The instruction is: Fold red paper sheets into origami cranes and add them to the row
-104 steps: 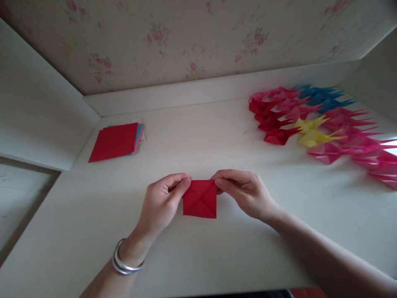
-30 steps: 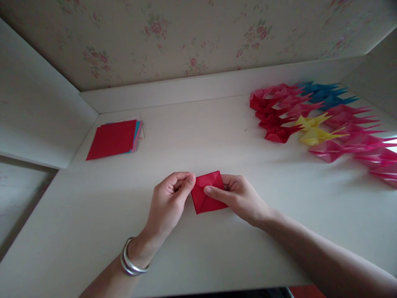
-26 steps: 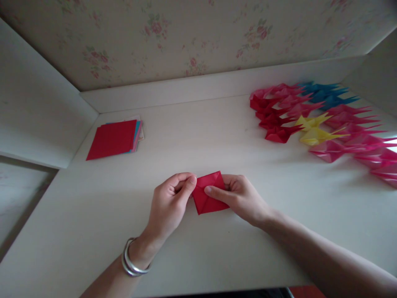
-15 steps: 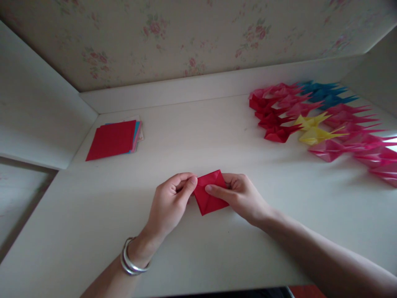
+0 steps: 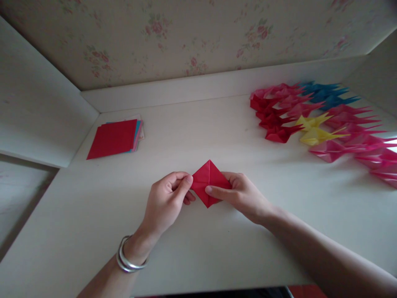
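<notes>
A small folded red paper square (image 5: 207, 180) stands like a diamond, one corner pointing away from me, just above the white table (image 5: 198, 248). My left hand (image 5: 167, 198) pinches its left corner between thumb and forefinger. My right hand (image 5: 240, 193) grips its right side, thumb across the front and fingers curled behind. Both hands are closed on the paper. Creases run across its face.
A stack of flat coloured paper sheets (image 5: 113, 137), red on top, lies at the far left. Several folded paper cranes (image 5: 313, 118) in red, pink, yellow and blue spread over the far right. A low white ledge and floral wallpaper back the table.
The red paper has been turned from a flat square into a diamond with a corner up and lifted slightly. Both hands kept their hold and barely shifted.
</notes>
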The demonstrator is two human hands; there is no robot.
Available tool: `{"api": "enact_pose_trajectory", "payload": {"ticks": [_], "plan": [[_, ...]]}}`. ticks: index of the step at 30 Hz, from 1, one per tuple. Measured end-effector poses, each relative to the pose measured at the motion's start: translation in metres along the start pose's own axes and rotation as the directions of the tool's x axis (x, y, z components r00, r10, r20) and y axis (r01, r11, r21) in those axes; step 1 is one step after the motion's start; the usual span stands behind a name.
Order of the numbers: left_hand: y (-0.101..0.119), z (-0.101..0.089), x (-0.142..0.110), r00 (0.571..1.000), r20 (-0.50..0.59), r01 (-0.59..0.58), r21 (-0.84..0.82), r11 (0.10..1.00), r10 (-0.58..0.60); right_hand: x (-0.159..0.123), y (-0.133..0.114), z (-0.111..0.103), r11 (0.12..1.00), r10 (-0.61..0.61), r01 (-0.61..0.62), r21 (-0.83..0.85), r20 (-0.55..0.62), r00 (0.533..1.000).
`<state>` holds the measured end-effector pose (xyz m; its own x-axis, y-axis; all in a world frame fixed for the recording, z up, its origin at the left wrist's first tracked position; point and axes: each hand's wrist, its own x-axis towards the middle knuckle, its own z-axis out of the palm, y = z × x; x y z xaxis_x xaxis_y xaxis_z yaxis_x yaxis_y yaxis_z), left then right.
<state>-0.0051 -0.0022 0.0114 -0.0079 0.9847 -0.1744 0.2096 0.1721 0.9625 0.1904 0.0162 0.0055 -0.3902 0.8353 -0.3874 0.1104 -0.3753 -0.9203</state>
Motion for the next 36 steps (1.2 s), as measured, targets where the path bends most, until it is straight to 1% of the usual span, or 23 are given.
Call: {"api": "enact_pose_trajectory", "payload": {"ticks": [5,9,11,13,15,17,19,21,27,29,33,36], "plan": [[0.0007,0.0019,-0.0001,1.0,-0.001,0.007,-0.005,1.0,-0.007,0.0,0.003,0.0005,0.999,-0.016,0.015,-0.04,-0.039,0.999],[0.0009,0.003,0.0003,1.0,-0.012,-0.01,-0.011,1.0,0.01,0.0015,0.0042,0.0011,1.0,-0.024,0.024,-0.001,-0.051,0.998],[0.0001,0.0034,0.001,0.999,-0.032,-0.006,-0.035,0.999,0.005,0.0022,0.0036,0.002,0.997,-0.037,0.04,0.062,-0.054,0.998],[-0.0011,0.0038,0.0018,0.998,-0.062,-0.001,-0.075,0.997,-0.003,0.0026,0.0026,0.003,0.985,-0.041,0.046,0.168,-0.033,0.999],[-0.0021,0.0042,0.0023,0.996,-0.085,-0.001,-0.114,0.993,-0.009,0.0026,0.0022,0.0038,0.963,-0.03,0.024,0.269,0.018,0.999],[-0.0026,0.0046,0.0021,0.996,-0.092,0.0,-0.142,0.99,-0.014,0.0021,0.0026,0.004,0.949,0.001,-0.023,0.313,0.072,0.997],[-0.0027,0.0051,0.0012,0.996,-0.09,0.0,-0.158,0.987,-0.014,0.0016,0.0034,0.0038,0.951,0.037,-0.065,0.303,0.096,0.995],[-0.0026,0.0057,0.0001,0.996,-0.09,0.0,-0.166,0.986,-0.015,0.001,0.0037,0.0037,0.959,0.053,-0.075,0.274,0.088,0.995],[-0.0026,0.0074,-0.0006,0.996,-0.088,0.012,-0.195,0.981,-0.029,0.0001,0.0026,0.0047,0.984,-0.001,-0.004,0.177,0.029,1.0],[-0.0032,0.0072,0.0,0.994,-0.101,0.011,-0.196,0.98,-0.031,-0.0003,0.0031,0.0048,0.982,-0.016,0.007,0.188,0.048,0.999],[-0.0046,0.0065,0.0015,0.987,-0.156,0.005,-0.22,0.976,-0.04,-0.0019,0.0049,0.0042,0.969,-0.027,-0.004,0.245,0.124,0.992],[-0.0056,0.0068,0.0019,0.987,-0.155,0.009,-0.247,0.969,-0.048,-0.0024,0.0059,0.0033,0.976,-0.063,0.037,0.216,0.116,0.991]]}}
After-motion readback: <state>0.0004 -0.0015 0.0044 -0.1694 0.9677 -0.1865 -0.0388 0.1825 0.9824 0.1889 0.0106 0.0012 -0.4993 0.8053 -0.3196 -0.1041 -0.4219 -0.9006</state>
